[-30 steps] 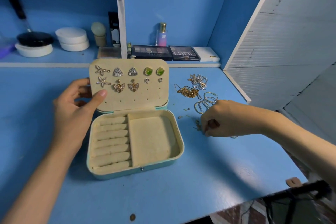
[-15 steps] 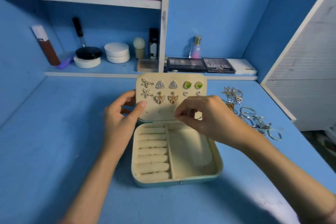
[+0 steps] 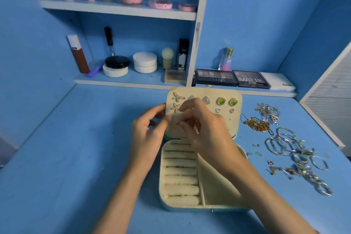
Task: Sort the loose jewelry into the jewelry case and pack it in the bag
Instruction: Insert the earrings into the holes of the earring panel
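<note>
A: Where does the jewelry case sit?

B: I log it open on the blue table, near the front edge, lid upright. Stud earrings are pinned in rows along the top of the lid panel.

A: And the hands?

B: Left hand grips the lid's left edge, thumb pressed on the panel. Right hand pinches a small earring against the panel below the starfish studs.

A: Loose pieces?

B: Toward the table's right edge: a gold chain, silver chains behind it, silver bangles nearer the front.
</note>
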A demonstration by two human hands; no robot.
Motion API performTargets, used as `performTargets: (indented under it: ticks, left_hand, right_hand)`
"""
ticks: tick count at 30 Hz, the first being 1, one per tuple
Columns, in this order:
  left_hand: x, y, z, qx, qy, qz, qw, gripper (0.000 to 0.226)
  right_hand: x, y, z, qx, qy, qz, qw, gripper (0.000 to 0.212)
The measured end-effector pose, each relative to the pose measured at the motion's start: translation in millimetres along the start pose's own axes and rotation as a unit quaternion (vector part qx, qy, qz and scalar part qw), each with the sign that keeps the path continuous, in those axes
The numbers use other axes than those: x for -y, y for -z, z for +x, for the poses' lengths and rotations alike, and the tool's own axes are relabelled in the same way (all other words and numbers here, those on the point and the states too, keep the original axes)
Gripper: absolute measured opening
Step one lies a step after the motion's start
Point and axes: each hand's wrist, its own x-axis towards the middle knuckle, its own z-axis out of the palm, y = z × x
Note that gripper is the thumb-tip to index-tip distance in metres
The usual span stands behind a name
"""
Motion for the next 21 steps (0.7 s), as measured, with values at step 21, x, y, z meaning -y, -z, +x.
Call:
performTargets:
  ticks: [21]
  left_hand:
    - [-1.7,0.3,-0.8,0.013,-0.029,-0.006,0.999,0.026]
  right_hand:
    - [7.2,0.0,9.4,0.039,-0.027,-0.031,0.998,0.033]
